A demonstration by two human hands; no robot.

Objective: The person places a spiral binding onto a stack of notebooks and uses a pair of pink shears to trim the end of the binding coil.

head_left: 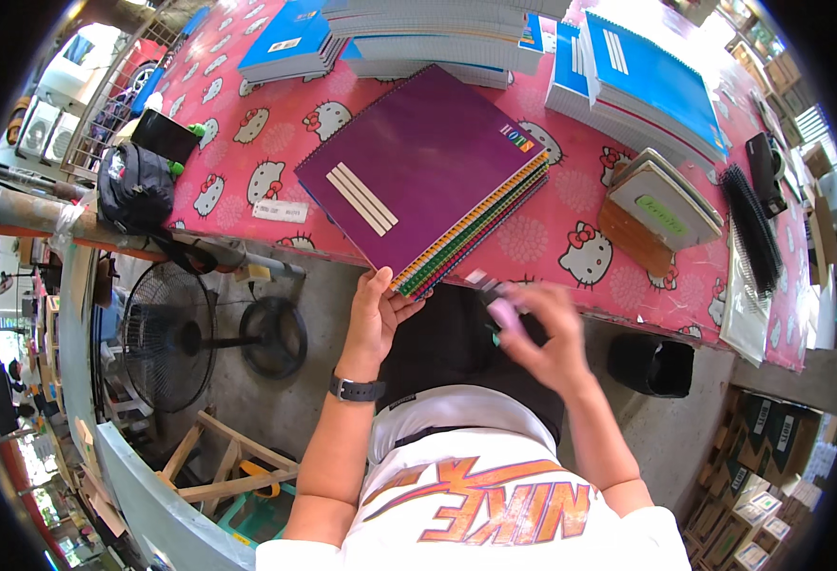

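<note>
A stack of spiral notebooks with a purple cover (395, 167) lies askew at the table's near edge. Yellow, green and other coloured bindings show along its right side. My left hand (378, 314), with a dark watch on the wrist, grips the stack's near corner, thumb up against it and fingers underneath. To the right of that corner, my right hand (547, 333) is closed around a small pink and dark handheld tool (504, 312). Its pale tip points toward the notebooks. Motion blurs the hand and tool, so the tool's exact kind is unclear.
Blue notebooks stand in piles at the back left (290, 40) and back right (647, 71). A wooden holder with cards (661, 209) and black binding coils (751, 228) sit at right. A black bag (135, 186) is at left; a fan (169, 333) stands below.
</note>
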